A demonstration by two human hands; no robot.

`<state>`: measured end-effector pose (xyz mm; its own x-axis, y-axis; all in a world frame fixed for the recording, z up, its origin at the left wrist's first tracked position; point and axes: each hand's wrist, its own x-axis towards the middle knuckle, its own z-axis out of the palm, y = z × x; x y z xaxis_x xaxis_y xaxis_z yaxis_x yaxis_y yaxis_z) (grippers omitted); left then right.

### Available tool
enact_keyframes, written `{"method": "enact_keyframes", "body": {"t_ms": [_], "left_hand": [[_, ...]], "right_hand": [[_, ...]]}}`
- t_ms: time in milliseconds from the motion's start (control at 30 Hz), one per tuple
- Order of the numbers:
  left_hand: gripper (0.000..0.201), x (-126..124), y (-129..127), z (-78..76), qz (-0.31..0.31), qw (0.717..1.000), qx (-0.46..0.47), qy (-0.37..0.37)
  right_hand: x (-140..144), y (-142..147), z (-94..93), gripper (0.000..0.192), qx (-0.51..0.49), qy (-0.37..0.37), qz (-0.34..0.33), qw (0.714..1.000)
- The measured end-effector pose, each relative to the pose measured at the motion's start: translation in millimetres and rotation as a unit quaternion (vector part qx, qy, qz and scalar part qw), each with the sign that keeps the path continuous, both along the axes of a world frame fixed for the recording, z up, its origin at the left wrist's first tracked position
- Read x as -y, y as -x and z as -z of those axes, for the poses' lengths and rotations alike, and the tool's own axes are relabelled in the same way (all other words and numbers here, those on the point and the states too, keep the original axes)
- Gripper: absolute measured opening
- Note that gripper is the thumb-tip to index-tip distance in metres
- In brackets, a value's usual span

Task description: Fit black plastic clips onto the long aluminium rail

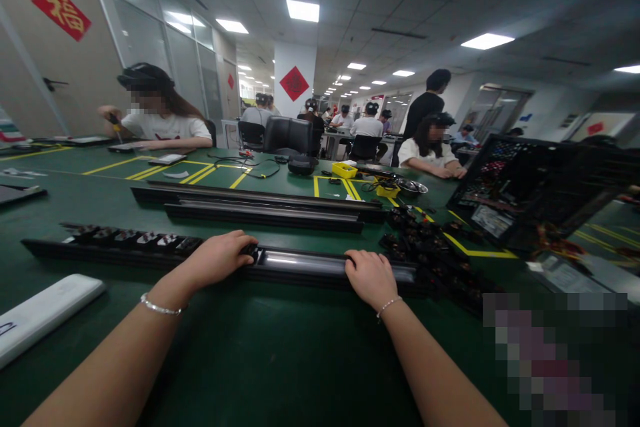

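— Nearest the camera, what is seen?

— Two bare forearms are stretched out over the green table (280, 360), each wrist ringed by a thin bracelet. At the near left a flat white bar (43, 313) is laid on the mat, and the near right corner is blurred out.

— What is touched by the hands?

— A long black rail (305, 265) is laid across the table from left to right, just beyond the near edge. The left hand (220, 259) is rested on top of it, fingers curled over its far side. The right hand (371, 278) is pressed down on it further right, fingers bent over the upper face. The rail is held down rather than lifted; whether it is truly gripped cannot be told.

— And along the rail?

— Its left stretch is filled with a row of small dark inserts (125, 237); the part between the hands is shown as a bare pale channel.

— What is lying around it?

— Two more long rails (260, 207) are set parallel, further off. A heap of small black parts (425, 240) is piled to the right, close to the rail's end. An open computer case (530, 190) is stood at the far right, a yellow box (344, 169) beyond. Other people are seated at the far side
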<state>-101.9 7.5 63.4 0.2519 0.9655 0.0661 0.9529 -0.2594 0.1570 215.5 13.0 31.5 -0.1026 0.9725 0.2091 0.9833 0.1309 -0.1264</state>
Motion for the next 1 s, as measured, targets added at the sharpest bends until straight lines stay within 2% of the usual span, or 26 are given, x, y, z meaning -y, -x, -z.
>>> {"method": "enact_keyframes", "body": {"t_ms": [1000], "left_hand": [[0.039, 1.7, -17.0, 2.7, 0.017, 1.0, 0.016, -0.012]], "right_hand": [[-0.6, -0.3, -0.1, 0.036, -0.003, -0.001, -0.003, 1.0]]}}
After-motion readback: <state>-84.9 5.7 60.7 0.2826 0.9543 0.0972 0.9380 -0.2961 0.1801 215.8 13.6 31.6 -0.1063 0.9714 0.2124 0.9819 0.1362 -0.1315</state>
